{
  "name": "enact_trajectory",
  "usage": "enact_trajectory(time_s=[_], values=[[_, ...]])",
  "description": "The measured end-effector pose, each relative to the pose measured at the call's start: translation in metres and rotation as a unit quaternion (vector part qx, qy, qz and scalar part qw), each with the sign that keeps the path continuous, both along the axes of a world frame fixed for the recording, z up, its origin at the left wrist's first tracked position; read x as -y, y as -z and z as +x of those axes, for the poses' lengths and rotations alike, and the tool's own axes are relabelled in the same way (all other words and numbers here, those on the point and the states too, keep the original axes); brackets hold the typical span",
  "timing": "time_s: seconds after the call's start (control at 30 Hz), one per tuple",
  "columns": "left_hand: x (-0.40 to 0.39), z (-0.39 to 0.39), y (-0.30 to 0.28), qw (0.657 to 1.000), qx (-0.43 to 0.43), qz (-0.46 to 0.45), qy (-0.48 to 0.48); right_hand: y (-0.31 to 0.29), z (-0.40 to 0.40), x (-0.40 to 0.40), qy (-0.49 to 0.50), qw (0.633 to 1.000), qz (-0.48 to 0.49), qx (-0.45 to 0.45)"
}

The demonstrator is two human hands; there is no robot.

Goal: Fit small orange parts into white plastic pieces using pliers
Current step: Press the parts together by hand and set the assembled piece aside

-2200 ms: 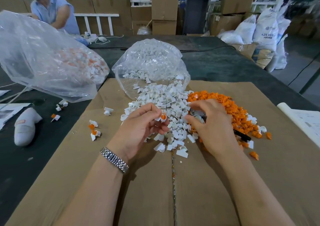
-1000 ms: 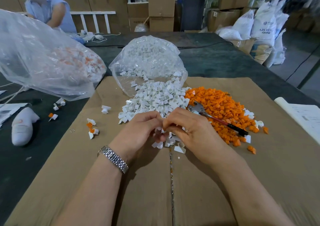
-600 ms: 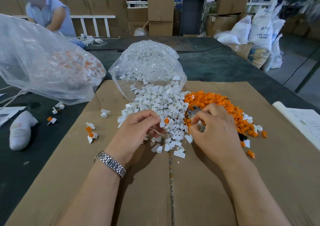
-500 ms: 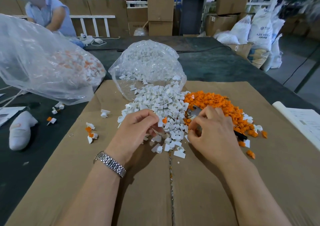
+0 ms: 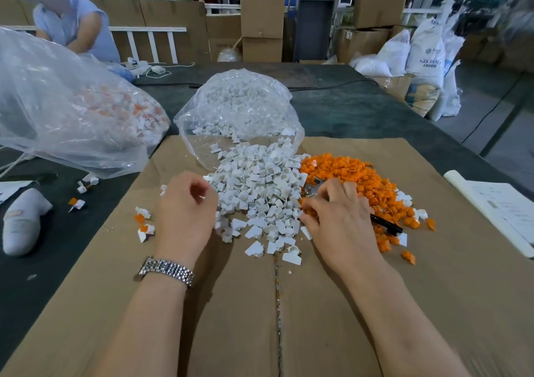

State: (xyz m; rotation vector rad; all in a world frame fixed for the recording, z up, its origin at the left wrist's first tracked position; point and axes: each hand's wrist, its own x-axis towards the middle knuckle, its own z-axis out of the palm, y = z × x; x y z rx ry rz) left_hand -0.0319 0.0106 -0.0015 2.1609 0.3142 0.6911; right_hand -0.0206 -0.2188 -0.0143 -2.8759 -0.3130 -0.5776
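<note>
Orange parts heaped beside white pieces

Orange parts [image 5: 358, 174], small and knobbly, lie on cardboard [image 5: 433, 290] touching angular white plastic pieces [image 5: 260, 186]. Right hand [image 5: 341, 217] curls over steel pliers [image 5: 384, 223]; grip unclear. Left hand [image 5: 185, 212] loosely curled, contents hidden

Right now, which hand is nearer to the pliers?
Right. The right hand lies over the pliers, with the black handle poking out past its far side on the orange parts. The left hand is across the pile of white pieces, well apart.
</note>
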Motion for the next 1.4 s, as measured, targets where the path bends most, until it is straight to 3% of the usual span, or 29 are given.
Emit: enact_trajectory(time_s=[0.13,0.27,0.43,0.8,0.87,0.97,1.0,1.1,1.2,1.33,1.4], values=[[0.012,-0.002,0.003,0.987,-0.045,0.028,0.154,0.003,0.0,-0.007,-0.003,0.999,-0.028,-0.021],[0.016,-0.003,0.009,0.964,-0.067,0.136,0.219,0.002,0.0,-0.005,-0.01,0.999,-0.003,-0.034],[0.026,-0.003,0.012,0.953,-0.039,0.172,0.245,-0.001,-0.001,-0.007,-0.021,0.999,-0.013,-0.027],[0.038,-0.004,0.009,0.965,-0.054,0.12,0.227,0.0,0.003,-0.013,0.018,0.995,-0.094,0.004],[0.038,-0.004,0.006,0.972,-0.057,0.06,0.219,-0.002,0.002,-0.011,-0.001,0.997,-0.041,0.072],[0.036,-0.005,0.002,0.957,-0.083,-0.142,0.24,-0.006,-0.001,-0.01,-0.069,0.972,0.129,0.186],[0.036,-0.006,-0.001,0.93,-0.104,-0.236,0.263,-0.007,-0.002,-0.011,-0.097,0.961,0.159,0.205],[0.038,-0.005,-0.006,0.795,-0.147,-0.485,0.334,-0.007,-0.002,-0.015,-0.151,0.947,0.184,0.215],[0.037,-0.004,-0.007,0.742,-0.154,-0.547,0.355,-0.006,-0.003,-0.016,-0.171,0.943,0.205,0.2],[0.034,-0.003,-0.006,0.747,-0.157,-0.553,0.335,-0.008,-0.005,-0.016,-0.203,0.949,0.19,0.147],[0.032,0.0,-0.005,0.756,-0.147,-0.561,0.305,-0.01,-0.005,-0.011,-0.166,0.953,0.23,0.11]])
